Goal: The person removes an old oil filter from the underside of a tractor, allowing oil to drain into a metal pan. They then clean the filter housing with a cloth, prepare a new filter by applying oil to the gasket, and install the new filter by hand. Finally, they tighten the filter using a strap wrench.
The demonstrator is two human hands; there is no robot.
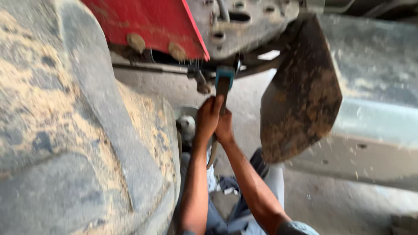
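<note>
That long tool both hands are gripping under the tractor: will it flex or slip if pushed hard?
The tool looks straight and rigid, so probably stiff. Left hand and right hand both clamp it, suggesting weight or force. The surrounding grime may make it slippery.

1. We see a bare, dusty concrete floor (331,204) beneath the vehicle.
2. A large mud-caked tyre (78,130) fills the left; its contact with the floor is out of view.
3. Pale flecks dot the floor at right.

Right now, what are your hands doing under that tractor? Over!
Left hand and right hand both shut on wrench. Wrench head up at fitting under red body panel. Muddy tyre left, mud flap right.
</note>
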